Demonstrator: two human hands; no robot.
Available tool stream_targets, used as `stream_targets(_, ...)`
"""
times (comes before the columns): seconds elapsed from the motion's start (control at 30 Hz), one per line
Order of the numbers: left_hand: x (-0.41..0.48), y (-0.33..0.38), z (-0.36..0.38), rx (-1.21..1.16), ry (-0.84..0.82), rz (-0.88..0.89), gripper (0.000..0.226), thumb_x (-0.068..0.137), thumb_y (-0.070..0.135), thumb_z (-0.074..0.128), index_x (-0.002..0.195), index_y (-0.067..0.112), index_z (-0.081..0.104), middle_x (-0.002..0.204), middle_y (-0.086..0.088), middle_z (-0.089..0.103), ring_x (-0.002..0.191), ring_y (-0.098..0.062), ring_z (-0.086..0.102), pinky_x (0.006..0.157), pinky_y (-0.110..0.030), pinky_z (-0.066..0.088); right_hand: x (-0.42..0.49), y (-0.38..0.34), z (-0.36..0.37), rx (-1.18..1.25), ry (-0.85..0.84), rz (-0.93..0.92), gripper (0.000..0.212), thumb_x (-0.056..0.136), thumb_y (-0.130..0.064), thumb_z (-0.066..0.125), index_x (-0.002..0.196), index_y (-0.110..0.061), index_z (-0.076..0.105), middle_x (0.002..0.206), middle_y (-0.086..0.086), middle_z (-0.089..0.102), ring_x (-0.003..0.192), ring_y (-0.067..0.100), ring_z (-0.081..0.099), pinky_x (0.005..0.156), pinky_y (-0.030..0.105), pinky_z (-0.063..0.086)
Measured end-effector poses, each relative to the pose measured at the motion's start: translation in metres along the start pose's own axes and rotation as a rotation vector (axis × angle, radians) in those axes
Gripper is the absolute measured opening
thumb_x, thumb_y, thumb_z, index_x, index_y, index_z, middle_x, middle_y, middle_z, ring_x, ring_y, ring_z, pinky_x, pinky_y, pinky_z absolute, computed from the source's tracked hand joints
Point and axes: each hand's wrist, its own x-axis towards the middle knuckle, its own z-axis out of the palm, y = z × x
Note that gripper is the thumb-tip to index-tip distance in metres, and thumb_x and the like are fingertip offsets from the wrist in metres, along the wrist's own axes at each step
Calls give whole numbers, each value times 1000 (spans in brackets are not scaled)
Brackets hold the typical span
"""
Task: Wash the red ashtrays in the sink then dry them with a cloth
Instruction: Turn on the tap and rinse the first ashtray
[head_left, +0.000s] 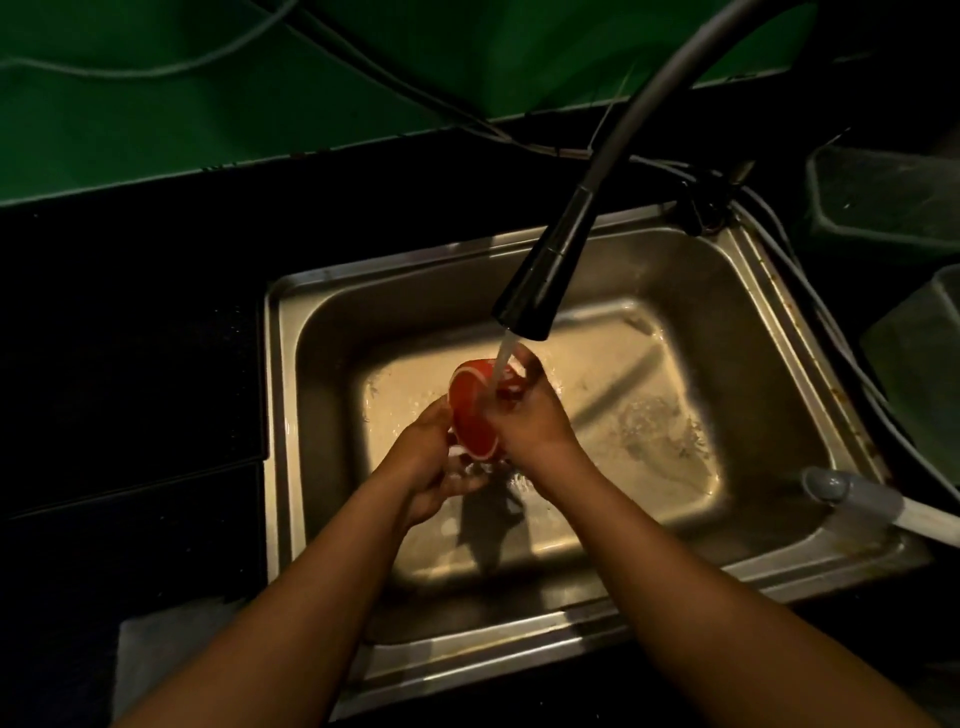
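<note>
Near left, a pale sheet, perhaps the drying cloth (156, 660), lies on the dark counter. Two bare forearms reach over the near rim of the steel sink (283, 415). Above the middle of the basin, the left hand (431, 462) cups the red ashtray (470, 410) from below with curled fingers. Close beside it, the right hand (524, 415) grips the ashtray's right edge. The ashtray is tilted on edge. Just beyond, a black spray head (540, 275) pours water onto it. To rinse well, turn it slowly so water reaches every face, and hold firmly, as it is likely slippery.
</note>
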Motion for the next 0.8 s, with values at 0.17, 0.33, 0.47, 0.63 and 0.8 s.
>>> stream_targets(0.17, 8, 9, -3, -333, -235, -156, 66, 81, 64, 50, 106, 5, 67, 109, -20, 68, 99, -33, 66, 86, -50, 52, -13, 15, -14, -856, -299, -530, 64, 91, -38, 57, 147, -29, 27, 141, 6, 50, 119, 33, 52, 99, 43, 39)
stream_targets(0.33, 15, 1, -1, -431, -288, 1, 37, 85, 15, 52, 121, 9, 60, 106, -14, 68, 88, -25, 69, 69, -41, 59, -14, 42, -28, -696, -54, -624, 46, 91, -49, 45, 135, -33, 50, 146, -3, 42, 137, 22, 26, 109, 38, 24)
stream_targets(0.47, 16, -2, 9, -291, -232, 145, 37, 95, 8, 43, 131, 9, 52, 125, -22, 60, 111, -40, 60, 89, -60, 49, -1, 38, -25, 45, 60, 25, 51, 95, -35, 55, 142, -29, 36, 146, 5, 40, 127, 23, 46, 102, 38, 44)
stream_targets(0.63, 1, 4, 11, 62, -56, 243, 24, 96, 14, 49, 118, 20, 58, 110, -9, 66, 96, -23, 64, 74, -30, 54, 0, 42, -30, 378, -107, 294, 34, 97, -25, 52, 131, -25, 47, 122, 9, 60, 97, 27, 66, 56, 31, 56)
stream_targets(0.8, -3, 2, -17, 208, 8, 171, 21, 97, 37, 47, 115, 31, 56, 124, 3, 56, 111, -20, 52, 89, -34, 42, 13, 48, -27, 475, -2, 349, 37, 99, -13, 44, 135, -22, 46, 127, 11, 55, 97, 29, 64, 61, 33, 57)
